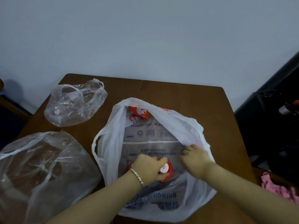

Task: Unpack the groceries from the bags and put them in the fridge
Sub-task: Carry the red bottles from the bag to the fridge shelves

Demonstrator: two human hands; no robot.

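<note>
A white printed plastic bag (pixel 178 126) lies open on the brown table (pixel 202 101). Inside it, my left hand (pixel 147 168) grips a red bottle with a pale cap (pixel 166 168) near the bag's front. My right hand (pixel 195 159) pinches the bag's right rim and holds the mouth open. A small red packet (pixel 140 112) lies at the far end inside the bag. The fridge is out of view.
Two clear plastic bags lie on the table: a small one (pixel 72 104) at the back left and a larger one (pixel 40 167) at the front left. Pink cloth (pixel 278 188) sits at the right edge. A pale wall stands behind the table; dark clutter fills the right side.
</note>
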